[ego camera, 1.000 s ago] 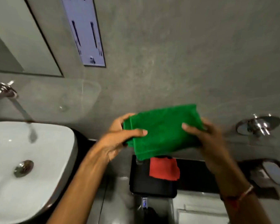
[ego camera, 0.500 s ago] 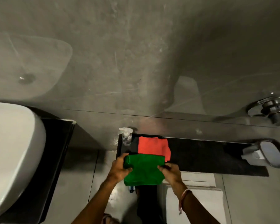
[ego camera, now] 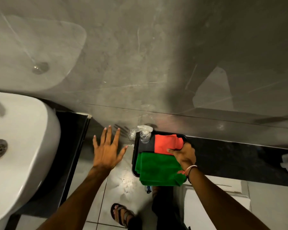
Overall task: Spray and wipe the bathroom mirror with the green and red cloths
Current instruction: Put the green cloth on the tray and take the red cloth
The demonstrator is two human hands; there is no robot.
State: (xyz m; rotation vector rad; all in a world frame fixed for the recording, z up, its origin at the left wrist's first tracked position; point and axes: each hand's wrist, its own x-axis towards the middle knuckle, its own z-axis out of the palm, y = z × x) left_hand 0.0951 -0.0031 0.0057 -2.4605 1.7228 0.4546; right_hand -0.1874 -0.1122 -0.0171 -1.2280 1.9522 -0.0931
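Observation:
The folded green cloth (ego camera: 158,170) lies on the near part of a black tray (ego camera: 134,156), hanging over its front edge. Behind it on the tray lies the red cloth (ego camera: 165,144). My right hand (ego camera: 184,155) grips the red cloth's right side, thumb on top. A small clear spray bottle (ego camera: 145,135) stands at the tray's far left corner. My left hand (ego camera: 107,150) hovers left of the tray, fingers spread, holding nothing. The mirror is out of view.
A white basin (ego camera: 23,146) with a metal drain sits on a black counter at the left. The tray rests on a black ledge (ego camera: 231,155) along the grey wall. My sandalled foot (ego camera: 121,213) stands on the tiled floor below.
The green cloth has been laid on the tray and both hands have let go of it. My left hand moved away to the left, open. My right hand now grips the red cloth.

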